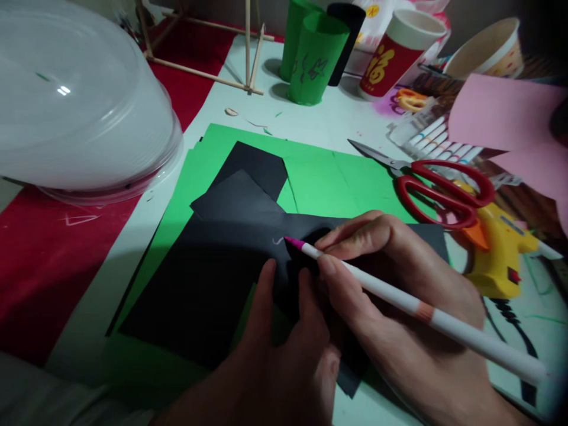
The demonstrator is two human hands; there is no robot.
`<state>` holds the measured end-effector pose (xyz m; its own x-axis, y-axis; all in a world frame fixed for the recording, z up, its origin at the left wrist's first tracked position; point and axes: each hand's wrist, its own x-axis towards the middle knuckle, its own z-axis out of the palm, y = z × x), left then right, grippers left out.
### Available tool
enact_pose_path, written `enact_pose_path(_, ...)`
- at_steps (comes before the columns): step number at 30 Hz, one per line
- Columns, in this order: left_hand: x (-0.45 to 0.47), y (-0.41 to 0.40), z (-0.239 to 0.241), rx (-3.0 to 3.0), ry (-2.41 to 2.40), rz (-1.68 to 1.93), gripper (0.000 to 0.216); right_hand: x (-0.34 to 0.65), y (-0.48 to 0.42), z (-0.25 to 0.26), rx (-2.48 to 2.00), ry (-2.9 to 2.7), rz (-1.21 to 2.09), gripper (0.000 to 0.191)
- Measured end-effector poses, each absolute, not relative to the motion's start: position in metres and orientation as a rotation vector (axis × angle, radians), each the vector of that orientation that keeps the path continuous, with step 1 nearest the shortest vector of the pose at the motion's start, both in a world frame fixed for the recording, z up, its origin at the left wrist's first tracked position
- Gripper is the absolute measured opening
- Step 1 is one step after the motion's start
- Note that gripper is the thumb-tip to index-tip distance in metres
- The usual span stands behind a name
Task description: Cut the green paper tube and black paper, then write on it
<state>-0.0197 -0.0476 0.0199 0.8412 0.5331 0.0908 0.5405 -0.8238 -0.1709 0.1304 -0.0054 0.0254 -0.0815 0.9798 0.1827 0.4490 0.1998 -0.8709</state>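
Between the fingers of my right hand (399, 302) is a white marker (381, 284) with a magenta tip and an orange band. Its tip meets black paper (190, 278) beside a small pale curved mark (277, 241). My left hand (284, 355) lies on the black paper just below the tip, its fingers spread and pressing down. Further black pieces (257, 168) overlap at the top. Underneath lie green sheets (319, 171) on the white tabletop.
Red-handled scissors (426, 183) and a yellow glue gun (499, 254) lie to the right. Green paper cups (315, 65), a red-and-white cup (394, 59) and a stick frame (204, 74) stand behind. Stacked clear plastic lids (89, 106) fill the left. Markers (444, 142) lie by pink paper (497, 112).
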Motion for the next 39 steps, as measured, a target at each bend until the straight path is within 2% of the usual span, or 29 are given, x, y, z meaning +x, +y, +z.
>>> enact_pose_path(17,-0.020,-0.042,0.021,-2.810,-0.805,-0.053,0.047,0.135,-0.013,0.029,-1.417,-1.693,0.769,0.014)
enact_pose_path(24,-0.023,-0.042,0.023,-2.844,-0.837,-0.075,0.045,0.137,-0.017,0.027,-1.441,-1.636,0.858,0.015)
enact_pose_path(31,-0.022,-0.042,0.022,-2.859,-0.808,-0.071,0.051,0.134,-0.015,0.026,-1.391,-1.593,0.948,0.015)
enact_pose_path(39,-0.021,-0.043,0.021,-2.828,-0.799,-0.069,0.041,0.131,-0.012,0.027,-1.359,-1.601,0.932,0.015)
